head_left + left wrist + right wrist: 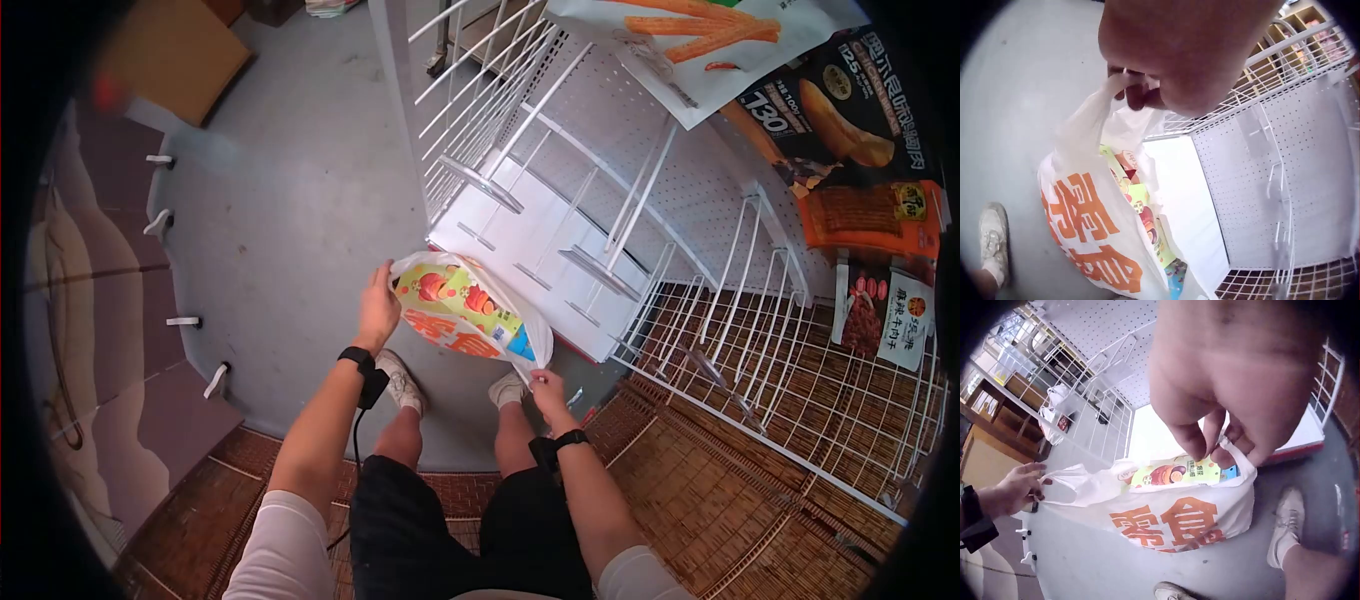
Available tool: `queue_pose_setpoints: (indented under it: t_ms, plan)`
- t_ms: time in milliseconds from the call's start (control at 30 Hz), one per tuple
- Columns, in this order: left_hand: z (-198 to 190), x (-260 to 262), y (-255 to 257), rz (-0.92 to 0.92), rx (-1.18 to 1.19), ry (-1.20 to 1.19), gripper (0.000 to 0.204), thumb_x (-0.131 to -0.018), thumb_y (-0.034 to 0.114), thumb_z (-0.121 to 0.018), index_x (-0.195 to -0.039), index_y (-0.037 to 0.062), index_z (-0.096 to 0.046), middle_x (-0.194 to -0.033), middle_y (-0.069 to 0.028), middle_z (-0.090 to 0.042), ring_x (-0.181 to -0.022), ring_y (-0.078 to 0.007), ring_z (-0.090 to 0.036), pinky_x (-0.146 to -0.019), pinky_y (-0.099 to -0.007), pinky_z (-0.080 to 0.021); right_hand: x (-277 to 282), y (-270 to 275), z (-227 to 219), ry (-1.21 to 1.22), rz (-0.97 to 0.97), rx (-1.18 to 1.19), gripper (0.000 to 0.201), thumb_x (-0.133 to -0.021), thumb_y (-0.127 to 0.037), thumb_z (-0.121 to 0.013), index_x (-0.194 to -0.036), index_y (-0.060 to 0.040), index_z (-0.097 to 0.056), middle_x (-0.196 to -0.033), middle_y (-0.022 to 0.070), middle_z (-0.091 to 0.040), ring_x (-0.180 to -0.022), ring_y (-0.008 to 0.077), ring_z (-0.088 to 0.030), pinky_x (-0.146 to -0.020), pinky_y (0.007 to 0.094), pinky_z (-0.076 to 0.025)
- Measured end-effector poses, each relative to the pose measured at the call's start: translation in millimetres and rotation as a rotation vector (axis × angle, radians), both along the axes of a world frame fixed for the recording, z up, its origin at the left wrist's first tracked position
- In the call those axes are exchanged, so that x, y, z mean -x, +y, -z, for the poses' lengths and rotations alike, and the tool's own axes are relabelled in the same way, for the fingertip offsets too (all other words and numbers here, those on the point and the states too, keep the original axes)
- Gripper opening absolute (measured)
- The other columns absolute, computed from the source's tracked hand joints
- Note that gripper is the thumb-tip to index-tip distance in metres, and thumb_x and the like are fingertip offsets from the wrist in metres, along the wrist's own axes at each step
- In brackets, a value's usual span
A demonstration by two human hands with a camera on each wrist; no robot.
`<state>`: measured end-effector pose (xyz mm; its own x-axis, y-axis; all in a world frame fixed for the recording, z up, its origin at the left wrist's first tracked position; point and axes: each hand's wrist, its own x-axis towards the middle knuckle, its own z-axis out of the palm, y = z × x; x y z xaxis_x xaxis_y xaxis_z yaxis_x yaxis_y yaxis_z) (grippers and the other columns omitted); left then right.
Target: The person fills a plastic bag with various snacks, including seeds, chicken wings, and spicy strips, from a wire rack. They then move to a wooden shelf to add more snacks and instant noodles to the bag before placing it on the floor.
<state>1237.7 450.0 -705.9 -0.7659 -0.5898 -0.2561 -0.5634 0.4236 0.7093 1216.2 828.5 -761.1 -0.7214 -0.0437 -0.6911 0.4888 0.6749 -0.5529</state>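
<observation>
The white plastic carrier bag point(450, 336) is between the two hands, in front of the display rack's white base point(1185, 187), its mouth spread upward; whether its bottom touches the floor point(290, 230) I cannot tell. The left hand point(377, 312) has its fingers closed around one handle, and the right hand point(551, 397) pinches the other between thumb and curled fingers. Inside lie yellow-green packets with fruit pictures point(1169, 475) and, towards the right-hand end, a blue packet point(519, 343). The step in hand looks like opening the bag to get at its contents — probably stock for the rack, where a metal display hook point(480, 183) stands without a packet and a spicy beef jerky packet point(885, 318) hangs off to the right. If so, the next move calls for one hand to let go of its handle and reach in for a single packet, while the other holds its side up so the soft plastic does not fold over the opening. Setting the bag down squarely first would help — both handles look to be under light pull, and a one-sided lift could tip the packets together.
</observation>
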Motion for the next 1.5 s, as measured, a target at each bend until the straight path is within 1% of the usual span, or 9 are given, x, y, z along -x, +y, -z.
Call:
queue_pose_setpoints:
  t_ms: [133,367,600,700,767,867,1067,1233,1500]
  plan:
    - [-11.0,7.8,1.6,-0.072,0.494,0.280,0.044,-0.073,-0.010,-0.045,-0.115,0.0026,-0.050,-0.102,-0.0195,-0.055,-0.099,-0.0381,-0.052,-0.087,-0.0449,-0.043,6.0,13.2,-15.9,0.193,0.012,-0.122,0.024,-0.069,-0.003,-0.059,-0.092,-0.0001,-0.067,-0.095,0.0172,-0.062,-0.086,0.0279,-0.061,-0.078,0.0347,-0.047]
    - [65.5,-18.6,79.0,0.790,0.257,0.106,0.038,-0.071,0.016,-0.061,-0.107,0.0066,-0.057,-0.114,-0.0163,-0.057,-0.110,-0.0324,-0.051,-0.093,-0.0498,-0.038,5.6,39.1,5.9,0.313,-0.044,-0.028,0.028,-0.072,0.005,-0.056,-0.098,-0.0011,-0.067,-0.100,0.0116,-0.062,-0.082,0.0207,-0.061,-0.073,0.0280,-0.048]
    - [123.2,-75.5,94.9,0.976,0.358,-0.702,0.035,-0.086,0.026,-0.045,-0.111,0.0101,-0.063,-0.122,-0.0169,-0.054,-0.124,-0.0332,-0.040,-0.109,-0.0527,-0.017,8.7,43.4,-31.2,0.300,-0.116,-0.036,0.031,-0.074,0.003,-0.058,-0.103,-0.0055,-0.065,-0.104,0.0110,-0.060,-0.096,0.0221,-0.059,-0.080,0.0305,-0.048]
    - [104.3,-90.3,90.7,0.871,0.819,-0.391,0.034,-0.086,0.023,-0.044,-0.111,0.0095,-0.061,-0.123,-0.0172,-0.053,-0.126,-0.0353,-0.038,-0.111,-0.0525,-0.014,9.4,27.3,-76.0,0.251,-0.156,0.042,0.028,-0.078,0.001,-0.058,-0.103,-0.0059,-0.064,-0.105,0.0100,-0.060,-0.098,0.0203,-0.058,-0.081,0.0289,-0.048]
    - [103.3,-91.5,82.4,0.653,0.335,-0.336,0.037,-0.087,0.024,-0.042,-0.118,0.0080,-0.056,-0.139,-0.0173,-0.035,-0.133,-0.0350,-0.028,-0.109,-0.0591,-0.012,16.1,17.3,-120.9,0.101,-0.140,0.200,0.019,-0.087,-0.004,-0.055,-0.104,-0.0037,-0.064,-0.110,0.0068,-0.057,-0.087,0.0143,-0.058,-0.073,0.0283,-0.053]
    - [43.8,-67.2,72.5,0.701,0.461,-0.788,0.056,-0.088,0.028,-0.045,-0.140,0.0119,-0.034,-0.151,-0.0158,-0.009,-0.132,-0.0464,-0.021,-0.104,-0.0623,-0.019,48.1,-29.8,-248.2,0.124,-0.270,0.333,0.014,-0.089,-0.003,-0.055,-0.099,-0.0003,-0.065,-0.094,0.0058,-0.064,-0.081,0.0134,-0.059,-0.070,0.0268,-0.050]
    - [-11.3,-36.9,39.8,0.511,0.337,-1.038,0.062,-0.084,0.029,-0.048,-0.143,0.0216,-0.030,-0.152,-0.0171,0.003,-0.119,-0.0387,-0.037,-0.086,-0.0462,-0.039,149.3,-75.0,-416.7,0.361,-0.302,0.521,0.017,-0.086,-0.004,-0.057,-0.102,-0.0007,-0.063,-0.098,0.0078,-0.062,-0.085,0.0132,-0.060,-0.074,0.0259,-0.049]
    - [16.4,-53.5,39.7,0.482,0.358,-0.864,0.071,-0.076,0.030,-0.056,-0.142,0.0180,-0.032,-0.151,-0.0192,-0.003,-0.114,-0.0347,-0.042,-0.085,-0.0436,-0.040,230.3,-146.8,-444.4,0.697,-0.199,0.572,0.053,-0.082,-0.005,-0.064,-0.128,0.0034,-0.041,-0.128,0.0135,-0.048,-0.120,0.0203,-0.045,-0.100,0.0323,-0.037]
    - [-25.5,-75.9,79.6,0.464,-0.012,-0.414,0.064,-0.071,0.024,-0.063,-0.128,0.0040,-0.041,-0.139,-0.0239,-0.030,-0.114,-0.0412,-0.045,-0.092,-0.0491,-0.043,260.8,-214.9,-443.5,0.659,0.011,0.845,0.063,-0.079,-0.004,-0.069,-0.131,0.0001,-0.035,-0.126,0.0112,-0.047,-0.115,0.0181,-0.047,-0.098,0.0309,-0.037]
